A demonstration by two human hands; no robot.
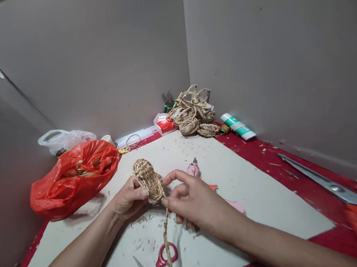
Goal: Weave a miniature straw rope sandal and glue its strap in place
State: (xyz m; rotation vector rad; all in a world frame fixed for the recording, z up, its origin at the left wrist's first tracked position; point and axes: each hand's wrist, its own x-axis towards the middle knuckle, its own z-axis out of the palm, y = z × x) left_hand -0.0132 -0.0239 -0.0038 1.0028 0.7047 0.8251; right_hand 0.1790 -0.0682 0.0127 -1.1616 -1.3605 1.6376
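Note:
My left hand (128,198) is closed around a small woven straw piece (148,178), oval and slipper-like, held up over the pale board (254,186). My right hand (189,199) pinches the braided straw cord (167,241) where it leaves the lower end of the woven piece; the cord hangs down toward the bottom edge. A pink glue gun (193,169) lies just behind my right hand, partly hidden by it.
Red-handled scissors (160,261) lie on the board near the bottom. A red plastic bag (73,175) and a white bag (65,139) sit at left. Coiled straw rope (193,112), a red-white box (165,124), a green-white tube (238,126) crowd the corner. Large shears (323,182) lie at right.

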